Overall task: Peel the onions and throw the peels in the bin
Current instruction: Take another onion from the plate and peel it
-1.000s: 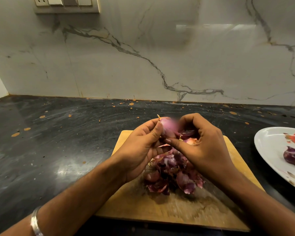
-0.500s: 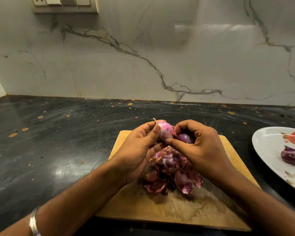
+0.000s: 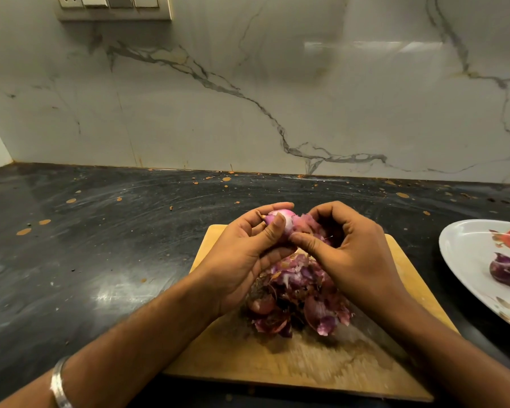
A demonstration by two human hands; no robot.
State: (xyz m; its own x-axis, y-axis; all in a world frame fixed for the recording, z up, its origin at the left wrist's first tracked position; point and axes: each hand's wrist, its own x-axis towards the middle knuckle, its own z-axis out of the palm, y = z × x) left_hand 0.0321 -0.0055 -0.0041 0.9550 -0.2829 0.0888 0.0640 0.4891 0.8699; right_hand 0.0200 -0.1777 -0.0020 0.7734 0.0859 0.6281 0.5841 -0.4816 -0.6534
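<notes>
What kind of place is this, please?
Most likely a home kitchen. A wooden cutting board with a pile of onion peels lies on a dark stone counter, below a marble-look wall with a switch panel.

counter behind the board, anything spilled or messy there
Yes. Small orange-brown flecks are scattered over the dark counter, thickest along the wall edge. They look like bits of dry onion skin. The main pile of peels sits on the cutting board.
</notes>
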